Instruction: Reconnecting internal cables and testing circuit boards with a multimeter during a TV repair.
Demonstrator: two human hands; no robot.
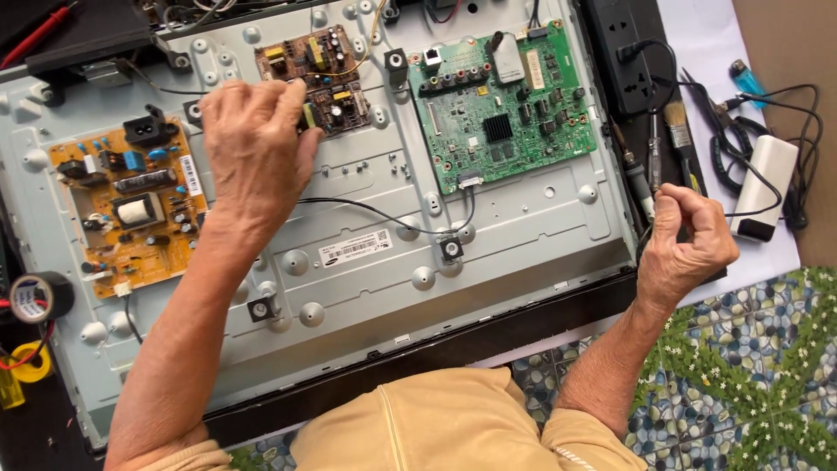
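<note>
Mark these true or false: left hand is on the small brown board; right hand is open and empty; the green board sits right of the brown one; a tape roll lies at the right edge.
1. Left hand is on the small brown board: true.
2. Right hand is open and empty: false, it is closed around a dark tool.
3. Green board sits right of the brown one: true.
4. Tape roll lies at the right edge: false, it is at the left edge.

Single head-worn view, looking steeply down, close over the grey metal back panel (366,253) of an opened flat television, person's forearms entering from below
</note>
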